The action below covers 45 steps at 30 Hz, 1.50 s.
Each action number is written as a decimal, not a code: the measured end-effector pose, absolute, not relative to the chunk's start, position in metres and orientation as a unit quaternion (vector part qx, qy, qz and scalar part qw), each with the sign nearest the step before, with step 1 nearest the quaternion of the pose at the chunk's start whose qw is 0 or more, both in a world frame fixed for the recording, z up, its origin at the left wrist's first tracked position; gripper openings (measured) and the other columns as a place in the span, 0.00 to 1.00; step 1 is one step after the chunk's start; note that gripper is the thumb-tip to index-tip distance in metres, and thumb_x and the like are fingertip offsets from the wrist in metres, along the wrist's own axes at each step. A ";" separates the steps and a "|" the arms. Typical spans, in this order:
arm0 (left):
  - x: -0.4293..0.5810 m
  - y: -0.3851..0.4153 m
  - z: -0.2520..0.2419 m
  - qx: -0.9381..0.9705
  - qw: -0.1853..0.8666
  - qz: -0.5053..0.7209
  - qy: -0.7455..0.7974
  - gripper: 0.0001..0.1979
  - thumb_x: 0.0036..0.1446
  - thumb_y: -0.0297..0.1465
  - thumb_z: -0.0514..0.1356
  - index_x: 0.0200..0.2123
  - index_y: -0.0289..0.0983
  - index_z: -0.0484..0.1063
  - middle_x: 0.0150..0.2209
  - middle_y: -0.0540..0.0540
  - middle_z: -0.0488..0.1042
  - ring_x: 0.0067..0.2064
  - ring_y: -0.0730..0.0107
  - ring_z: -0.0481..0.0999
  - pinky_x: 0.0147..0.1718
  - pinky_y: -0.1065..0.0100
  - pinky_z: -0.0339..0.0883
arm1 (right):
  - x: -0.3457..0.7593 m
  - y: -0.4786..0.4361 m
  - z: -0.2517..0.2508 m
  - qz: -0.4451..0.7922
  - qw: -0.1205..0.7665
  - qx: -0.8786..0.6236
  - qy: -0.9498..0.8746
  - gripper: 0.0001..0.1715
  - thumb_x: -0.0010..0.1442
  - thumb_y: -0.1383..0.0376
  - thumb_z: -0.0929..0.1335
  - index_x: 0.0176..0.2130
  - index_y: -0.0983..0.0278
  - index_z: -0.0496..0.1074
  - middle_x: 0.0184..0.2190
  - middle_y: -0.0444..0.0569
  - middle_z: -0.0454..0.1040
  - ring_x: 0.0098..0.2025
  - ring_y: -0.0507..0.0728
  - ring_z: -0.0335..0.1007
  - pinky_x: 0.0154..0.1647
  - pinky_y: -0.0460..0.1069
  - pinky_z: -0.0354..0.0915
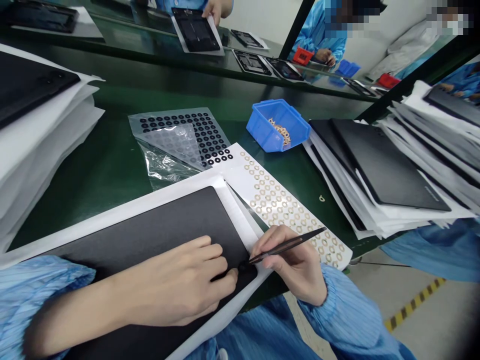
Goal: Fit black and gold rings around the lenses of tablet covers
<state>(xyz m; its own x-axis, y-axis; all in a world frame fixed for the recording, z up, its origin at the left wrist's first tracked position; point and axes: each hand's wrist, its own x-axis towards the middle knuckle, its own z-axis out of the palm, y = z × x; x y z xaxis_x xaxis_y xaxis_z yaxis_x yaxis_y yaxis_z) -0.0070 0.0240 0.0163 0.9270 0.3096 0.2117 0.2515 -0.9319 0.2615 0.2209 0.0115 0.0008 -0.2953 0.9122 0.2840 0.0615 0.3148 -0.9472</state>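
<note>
Head view looks down on two hands at a green desk. The left hand lies flat on one black panel, which sits on a white sheet; its fingers are loosely together, pressing on the panel and not clamped on anything. The right hand holds one pair of dark tweezers, its fingers pinched together on them. The tweezer tips touch one small black ring at the panel's edge, just beside the left fingertips.

Beyond the panel lie one white strip of gold rings and one clear plastic bag with a sheet of black rings; both sheets hold dozens. One blue bin holds a small heap of gold rings. Two stacks of black panels interleaved with white paper stand on either side: one at left, one at right.

Across the desk, a co-worker's hand rests on another panel. Farther along are two red bins and a second blue bin.
</note>
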 end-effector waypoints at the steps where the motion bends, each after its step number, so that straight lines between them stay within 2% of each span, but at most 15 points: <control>1: -0.007 0.025 0.016 0.973 0.117 0.133 0.146 0.12 0.62 0.26 0.49 0.46 0.33 0.68 0.30 0.46 0.70 0.32 0.66 0.68 0.37 0.63 0.58 | 0.221 0.011 0.001 0.458 0.469 -0.368 -0.659 0.05 0.57 0.66 0.70 0.33 0.65 0.69 0.27 0.47 0.73 0.29 0.55 0.72 0.30 0.51 0.70; 7: -0.005 0.027 0.016 0.969 0.123 0.149 0.155 0.10 0.61 0.25 0.49 0.40 0.34 0.69 0.29 0.46 0.70 0.29 0.66 0.65 0.33 0.64 0.57 | 0.233 0.007 0.022 0.442 0.489 -0.373 -0.653 0.03 0.59 0.65 0.68 0.35 0.64 0.70 0.27 0.47 0.72 0.28 0.55 0.71 0.27 0.51 0.70; 10: -0.005 0.027 0.016 0.971 0.117 0.149 0.148 0.10 0.61 0.25 0.49 0.40 0.34 0.69 0.29 0.46 0.71 0.29 0.66 0.65 0.33 0.64 0.57 | 0.239 0.018 0.046 0.389 0.459 -0.400 -0.691 0.02 0.58 0.66 0.69 0.34 0.64 0.71 0.28 0.48 0.72 0.30 0.56 0.72 0.30 0.52 0.71; 15: -0.004 0.027 0.016 0.973 0.097 0.151 0.143 0.07 0.59 0.25 0.51 0.38 0.35 0.68 0.29 0.46 0.71 0.30 0.65 0.66 0.33 0.63 0.58 | 0.208 0.069 0.073 0.371 0.434 -0.407 -0.712 0.11 0.53 0.59 0.72 0.28 0.63 0.69 0.25 0.46 0.71 0.26 0.55 0.73 0.28 0.50 0.73; 18: -0.001 0.026 0.017 0.976 0.078 0.153 0.137 0.06 0.58 0.25 0.52 0.36 0.36 0.68 0.28 0.47 0.70 0.29 0.66 0.66 0.32 0.63 0.59 | 0.164 0.102 0.064 0.397 0.434 -0.368 -0.720 0.14 0.51 0.57 0.72 0.26 0.63 0.67 0.23 0.43 0.70 0.25 0.53 0.73 0.29 0.49 0.72; 23: -0.015 0.030 0.018 0.970 0.023 0.170 0.171 0.05 0.57 0.25 0.53 0.31 0.36 0.67 0.27 0.47 0.67 0.29 0.66 0.63 0.29 0.64 0.57 | 0.098 0.141 0.032 0.378 0.406 -0.339 -0.760 0.09 0.53 0.63 0.70 0.26 0.64 0.67 0.24 0.44 0.71 0.27 0.54 0.73 0.31 0.48 0.70; 27: -0.052 0.049 0.016 0.924 0.000 0.231 0.305 0.12 0.62 0.25 0.47 0.31 0.35 0.67 0.30 0.44 0.69 0.33 0.65 0.65 0.35 0.64 0.60 | 0.081 0.154 0.017 0.324 0.367 -0.354 -0.797 0.08 0.53 0.65 0.70 0.25 0.66 0.68 0.25 0.46 0.72 0.28 0.54 0.72 0.33 0.49 0.68; 31: -0.085 0.073 0.013 0.849 0.032 0.285 0.443 0.10 0.62 0.27 0.47 0.28 0.36 0.62 0.36 0.42 0.69 0.41 0.64 0.68 0.40 0.63 0.63 | 0.084 0.153 0.012 0.303 0.355 -0.360 -0.808 0.08 0.55 0.64 0.68 0.26 0.65 0.67 0.26 0.46 0.72 0.29 0.54 0.72 0.31 0.47 0.68; 33: -0.090 0.079 0.011 0.831 0.065 0.281 0.475 0.08 0.62 0.29 0.48 0.30 0.36 0.61 0.40 0.41 0.69 0.43 0.63 0.68 0.41 0.62 0.65 | 0.086 0.150 0.011 0.293 0.362 -0.358 -0.810 0.08 0.56 0.64 0.67 0.27 0.65 0.66 0.27 0.47 0.71 0.30 0.54 0.72 0.31 0.46 0.68; 36: -0.089 0.081 0.008 0.830 0.111 0.264 0.477 0.05 0.62 0.30 0.49 0.38 0.36 0.61 0.45 0.41 0.68 0.45 0.64 0.70 0.43 0.62 0.66 | 0.085 0.147 0.010 0.262 0.365 -0.354 -0.820 0.09 0.57 0.64 0.66 0.27 0.65 0.65 0.27 0.48 0.70 0.31 0.54 0.72 0.31 0.46 0.68; 40: -0.085 0.079 0.005 0.837 0.142 0.244 0.469 0.10 0.62 0.30 0.49 0.47 0.36 0.60 0.46 0.42 0.68 0.47 0.64 0.71 0.46 0.62 0.66 | 0.084 0.144 0.016 0.223 0.362 -0.340 -0.839 0.09 0.58 0.65 0.65 0.27 0.65 0.66 0.27 0.48 0.70 0.30 0.54 0.70 0.33 0.47 0.66; 45: -0.084 0.086 0.007 0.869 0.094 0.208 0.439 0.12 0.63 0.31 0.47 0.47 0.36 0.63 0.44 0.41 0.70 0.45 0.62 0.70 0.47 0.61 0.65 | 0.105 0.140 0.052 0.226 0.358 -0.350 -0.836 0.16 0.63 0.61 0.60 0.26 0.65 0.65 0.24 0.47 0.71 0.28 0.53 0.70 0.32 0.47 0.64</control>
<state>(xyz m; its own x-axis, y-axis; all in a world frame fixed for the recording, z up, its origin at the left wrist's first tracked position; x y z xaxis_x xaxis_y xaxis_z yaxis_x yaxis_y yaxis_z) -0.0836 0.0862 0.0067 0.5274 0.8024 0.2793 0.7241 -0.5964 0.3463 0.1053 0.1399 0.0522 -0.4993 0.7468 0.4394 0.4227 0.6526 -0.6288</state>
